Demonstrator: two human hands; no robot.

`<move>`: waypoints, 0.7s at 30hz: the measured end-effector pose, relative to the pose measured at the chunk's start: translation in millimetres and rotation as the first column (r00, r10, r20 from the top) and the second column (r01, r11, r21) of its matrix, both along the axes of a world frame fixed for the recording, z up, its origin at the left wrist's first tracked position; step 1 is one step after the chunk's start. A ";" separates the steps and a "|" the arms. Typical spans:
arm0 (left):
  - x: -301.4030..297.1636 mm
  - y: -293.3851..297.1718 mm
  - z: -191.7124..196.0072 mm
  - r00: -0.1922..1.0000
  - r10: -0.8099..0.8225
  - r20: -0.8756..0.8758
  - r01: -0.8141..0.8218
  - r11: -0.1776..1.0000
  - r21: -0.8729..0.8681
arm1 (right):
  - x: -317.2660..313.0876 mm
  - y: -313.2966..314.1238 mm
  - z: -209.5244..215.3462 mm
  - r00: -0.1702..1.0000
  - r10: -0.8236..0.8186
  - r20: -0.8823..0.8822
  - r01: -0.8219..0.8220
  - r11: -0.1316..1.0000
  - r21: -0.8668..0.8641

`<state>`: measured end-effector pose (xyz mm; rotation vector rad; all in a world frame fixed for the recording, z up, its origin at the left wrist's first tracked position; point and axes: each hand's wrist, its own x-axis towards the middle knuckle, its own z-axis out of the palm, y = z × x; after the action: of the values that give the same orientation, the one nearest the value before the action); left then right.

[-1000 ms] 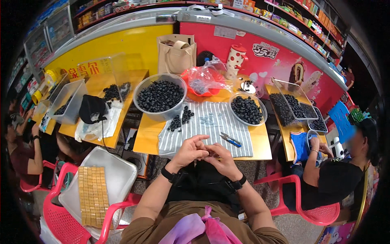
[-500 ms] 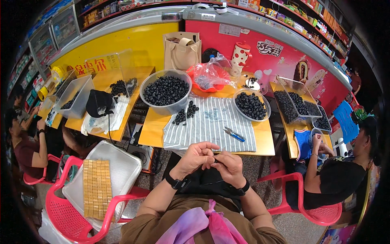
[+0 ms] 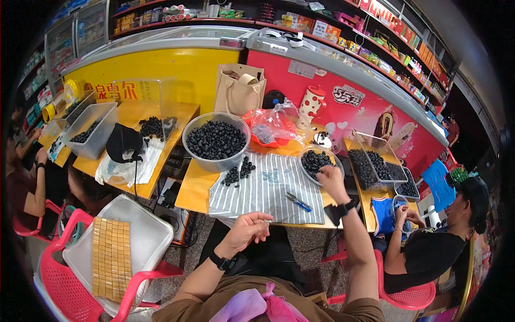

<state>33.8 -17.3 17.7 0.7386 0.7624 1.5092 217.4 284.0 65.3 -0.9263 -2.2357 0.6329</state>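
Note:
My right hand [image 3: 333, 183] is over the near rim of a round clear tub [image 3: 303, 170] of small black round parts [image 3: 315, 161]. Its fingers are curled together, and anything between them is hidden. Short of the table's front edge, my left hand [image 3: 248, 232] hovers over my lap, fingers loosely bent and apart, with nothing visible in them. A striped grey cloth [image 3: 244, 198] covers the tabletop, with blue-handled snips [image 3: 298, 202] lying on it. A small pile of black parts [image 3: 238, 172] rests at the cloth's far left, beside a large clear tub [image 3: 196, 155] full of them.
Behind the cloth are a red bowl with a plastic bag [image 3: 272, 129], a beige tote [image 3: 238, 94] and a dotted cup [image 3: 311, 106]. A pink chair [image 3: 64, 268] stands left. A co-worker [image 3: 440, 236] sits right, near clear bins of black parts [image 3: 375, 163].
My hands have parted. The right one has gone forward and right to the tub, while the left stays low and has loosened. The whole view has shifted slightly.

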 end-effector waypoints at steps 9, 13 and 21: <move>-14.3 -5.1 -7.8 0.999 0.030 0.013 -0.029 0.998 -0.063 | -46.2 32.8 16.6 0.902 -0.140 0.408 0.092 0.986 0.136; -14.1 -6.6 -18.4 0.998 0.031 0.055 -0.027 0.997 -0.072 | -61.8 37.6 11.2 0.881 -0.137 0.452 0.052 0.979 0.195; -12.9 -12.0 -23.3 0.998 0.046 0.050 -0.039 0.992 -0.123 | -49.8 73.6 12.3 0.886 -0.160 0.435 0.113 0.985 0.133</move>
<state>21.0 -29.3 -5.6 0.5917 0.8273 1.5000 167.6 357.6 77.6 -1.2632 -2.5390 0.2482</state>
